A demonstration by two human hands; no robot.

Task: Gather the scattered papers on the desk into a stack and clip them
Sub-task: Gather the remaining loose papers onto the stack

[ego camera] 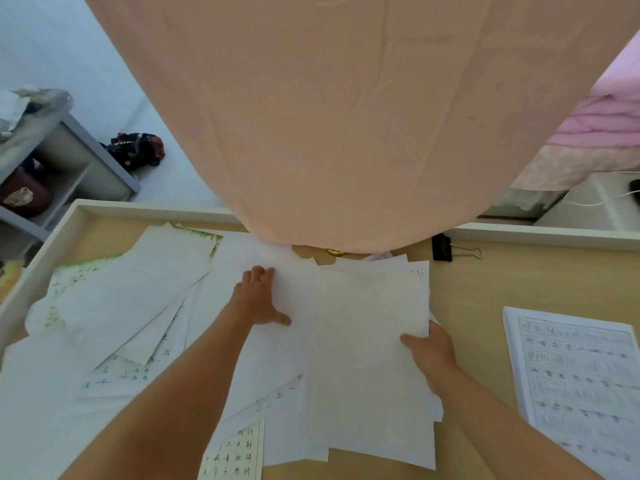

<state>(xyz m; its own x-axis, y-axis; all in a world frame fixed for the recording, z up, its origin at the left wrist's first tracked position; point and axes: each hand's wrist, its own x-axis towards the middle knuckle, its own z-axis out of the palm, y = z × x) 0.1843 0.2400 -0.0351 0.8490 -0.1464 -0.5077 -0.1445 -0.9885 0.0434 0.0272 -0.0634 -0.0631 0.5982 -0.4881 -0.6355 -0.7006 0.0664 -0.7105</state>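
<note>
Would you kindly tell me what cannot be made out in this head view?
All in the head view.
- Gold object: mostly hidden by the peach cloth; what it is cannot be told.
- Right hand: fingers lie under the pile it grips.
- Printed stack: cut off by the right edge, print blurred.
- Sheets under the left hand: overlap hides their number.

Two hands: left hand [259, 296], right hand [431, 351]. One binder clip [442, 247]. Many scattered papers [138, 289], uncountable. One printed stack [571, 375].

Soft even daylight, slight blur, wide-angle edge bending.
</note>
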